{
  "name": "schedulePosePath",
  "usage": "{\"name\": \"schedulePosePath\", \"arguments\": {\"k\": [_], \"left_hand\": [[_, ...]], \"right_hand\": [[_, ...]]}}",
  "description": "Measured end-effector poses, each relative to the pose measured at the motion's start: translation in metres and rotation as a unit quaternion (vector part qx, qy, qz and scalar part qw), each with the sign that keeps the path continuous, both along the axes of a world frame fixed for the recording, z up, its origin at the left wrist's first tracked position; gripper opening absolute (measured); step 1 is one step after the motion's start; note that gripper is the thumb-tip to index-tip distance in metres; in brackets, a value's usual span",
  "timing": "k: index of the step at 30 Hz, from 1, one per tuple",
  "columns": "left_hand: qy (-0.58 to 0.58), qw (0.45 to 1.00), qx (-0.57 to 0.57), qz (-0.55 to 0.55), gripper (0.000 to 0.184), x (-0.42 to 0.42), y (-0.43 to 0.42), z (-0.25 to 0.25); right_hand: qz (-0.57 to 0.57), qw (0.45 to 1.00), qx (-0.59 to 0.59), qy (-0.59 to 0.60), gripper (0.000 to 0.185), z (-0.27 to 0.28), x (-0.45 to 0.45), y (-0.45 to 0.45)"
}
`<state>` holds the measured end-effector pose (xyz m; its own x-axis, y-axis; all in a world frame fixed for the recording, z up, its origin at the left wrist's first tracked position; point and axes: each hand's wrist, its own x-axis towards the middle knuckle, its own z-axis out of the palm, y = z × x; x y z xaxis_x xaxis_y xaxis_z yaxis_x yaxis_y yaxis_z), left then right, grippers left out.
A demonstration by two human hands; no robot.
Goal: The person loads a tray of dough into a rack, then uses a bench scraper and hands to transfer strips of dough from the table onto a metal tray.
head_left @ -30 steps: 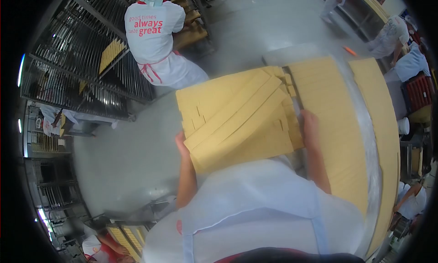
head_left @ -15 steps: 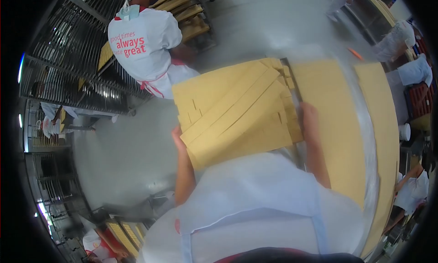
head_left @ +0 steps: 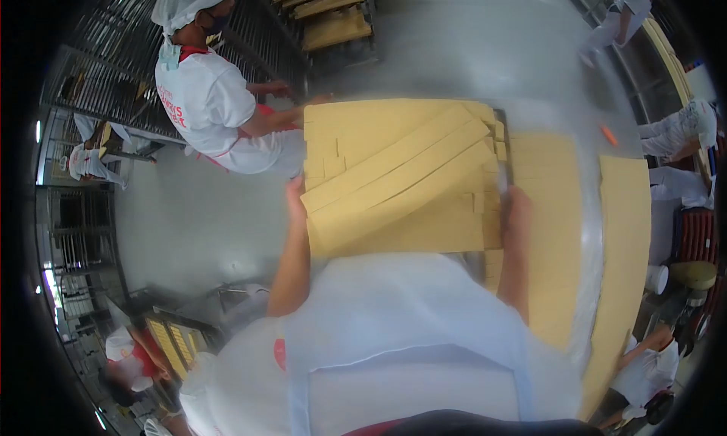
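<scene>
Level in front of my apron is a dark-edged tray (head_left: pixel 500 116) loaded with flat yellow dough sheets (head_left: pixel 394 224). Several long cut strips lie slantwise across the top, and smaller pieces overlap along the right side. My left hand (head_left: pixel 296 200) grips the tray's left side, its fingers partly hidden under the load. On the opposite side my right hand (head_left: pixel 518 216) is closed on the edge, slightly blurred. Most of the tray is covered by the dough.
A co-worker (head_left: pixel 212 107) stands at the far left, one hand close to the tray's far left corner. Tall metal racks (head_left: pixel 257 38) stand behind. To my right is a table with long dough sheets (head_left: pixel 549 232). An orange object (head_left: pixel 609 135) lies beyond. Other people work along both sides.
My view has turned, and the tray now sits squarer before me, still in both hands. The co-worker has turned sideways, with an arm reaching toward the tray's far left corner.
</scene>
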<state>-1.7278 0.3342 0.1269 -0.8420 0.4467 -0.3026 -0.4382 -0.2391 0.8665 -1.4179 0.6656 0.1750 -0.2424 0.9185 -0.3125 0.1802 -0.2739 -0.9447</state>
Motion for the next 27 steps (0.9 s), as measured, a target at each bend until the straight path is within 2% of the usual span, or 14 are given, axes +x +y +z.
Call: {"name": "schedulePosePath", "arguments": {"k": [3, 8, 12, 15, 16, 22, 23, 27], "left_hand": [[-0.055, 0.998, 0.025, -0.004, 0.055, -0.019, -0.003, 0.002], [-0.085, 0.993, 0.076, -0.03, 0.056, -0.074, -0.015, -0.002], [-0.116, 0.99, 0.08, -0.028, 0.059, -0.111, 0.006, -0.006], [-0.107, 0.989, 0.092, -0.042, 0.06, -0.12, 0.042, 0.009], [-0.123, 0.987, 0.089, -0.056, 0.06, -0.183, 0.005, 0.0], [-0.147, 0.984, 0.025, -0.093, 0.058, -0.222, 0.04, -0.026], [-0.161, 0.982, 0.01, -0.102, 0.059, -0.269, 0.018, -0.038], [-0.143, 0.973, 0.036, -0.18, 0.061, -0.249, 0.054, -0.034]], "right_hand": [[0.002, 1.0, 0.011, -0.024, 0.03, 0.005, -0.023, -0.004], [-0.016, 1.0, -0.02, -0.014, 0.032, -0.001, -0.075, -0.018], [-0.018, 0.999, -0.01, -0.03, 0.028, -0.014, -0.104, -0.006], [-0.045, 0.999, -0.004, -0.018, 0.026, -0.013, -0.114, 0.012], [-0.055, 0.998, -0.007, -0.019, 0.025, -0.015, -0.173, -0.03], [-0.102, 0.995, -0.013, 0.007, 0.024, -0.038, -0.154, -0.012], [-0.119, 0.993, -0.016, -0.004, 0.024, -0.044, -0.196, -0.04], [-0.163, 0.986, -0.038, -0.004, 0.027, -0.022, -0.167, -0.042]]}}
